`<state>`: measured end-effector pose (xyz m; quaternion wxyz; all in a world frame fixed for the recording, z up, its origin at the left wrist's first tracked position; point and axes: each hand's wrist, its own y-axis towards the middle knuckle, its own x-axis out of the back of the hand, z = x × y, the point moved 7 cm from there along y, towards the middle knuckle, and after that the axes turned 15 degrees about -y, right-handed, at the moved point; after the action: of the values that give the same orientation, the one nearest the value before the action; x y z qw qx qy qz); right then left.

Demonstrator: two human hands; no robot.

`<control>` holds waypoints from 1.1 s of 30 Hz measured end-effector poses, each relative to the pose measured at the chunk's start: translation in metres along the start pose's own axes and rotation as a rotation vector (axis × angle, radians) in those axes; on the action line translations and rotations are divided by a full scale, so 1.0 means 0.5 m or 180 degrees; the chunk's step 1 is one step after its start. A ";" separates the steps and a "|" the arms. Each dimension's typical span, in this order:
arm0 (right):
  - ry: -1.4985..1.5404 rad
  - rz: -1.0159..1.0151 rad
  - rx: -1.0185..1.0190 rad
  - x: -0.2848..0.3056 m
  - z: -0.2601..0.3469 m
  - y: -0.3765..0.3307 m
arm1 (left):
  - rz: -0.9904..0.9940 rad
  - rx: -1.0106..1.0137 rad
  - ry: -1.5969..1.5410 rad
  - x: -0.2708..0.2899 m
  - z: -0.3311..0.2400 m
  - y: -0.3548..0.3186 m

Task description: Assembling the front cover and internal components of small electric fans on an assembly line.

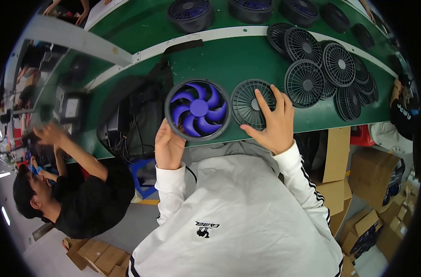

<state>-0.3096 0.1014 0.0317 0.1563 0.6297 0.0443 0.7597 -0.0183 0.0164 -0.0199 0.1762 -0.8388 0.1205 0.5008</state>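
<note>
On the near part of the green workbench, a round black fan housing with purple blades [199, 108] is held at its lower left rim by my left hand [170, 147]; some of those fingers are hidden behind it. Just to its right is a dark grey fan grille [244, 100] with radial slats and a light hub. My right hand [276, 121] spreads over the grille's right side, its thumb by the lower edge and the index fingertip near the hub. Whether these fingers press on the grille or only hover cannot be made out.
Several loose grilles [304, 83] overlap on the right of the bench. Beyond a white rail [238, 32], several fan units [190, 15] stand in a row. A black bag [136, 115] with cables lies left. A co-worker [81, 198] sits at left; cardboard boxes [372, 173] stand at right.
</note>
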 end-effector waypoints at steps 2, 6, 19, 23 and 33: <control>-0.0061 0.0068 0.0305 0.007 0.006 -0.001 | -0.0300 -0.0035 0.0264 -0.002 0.004 -0.007; -0.0023 0.0264 0.0367 0.021 0.006 -0.017 | -0.0243 0.0075 0.0412 0.014 -0.008 -0.005; 0.0549 -0.0098 0.0248 0.061 0.013 0.026 | 0.0264 -0.1262 0.4433 -0.093 0.021 -0.012; 0.0523 0.0009 0.0845 0.076 0.046 0.055 | 0.0854 -0.0890 0.4207 -0.098 0.017 0.026; 0.0832 0.0390 0.1447 0.072 0.077 0.086 | 0.1476 -0.0818 0.3021 -0.102 0.020 0.062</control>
<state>-0.2857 0.0661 0.0851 -0.0426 0.5467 0.1954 0.8131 -0.0623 -0.0064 0.0154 -0.1166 -0.9390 0.3066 0.1034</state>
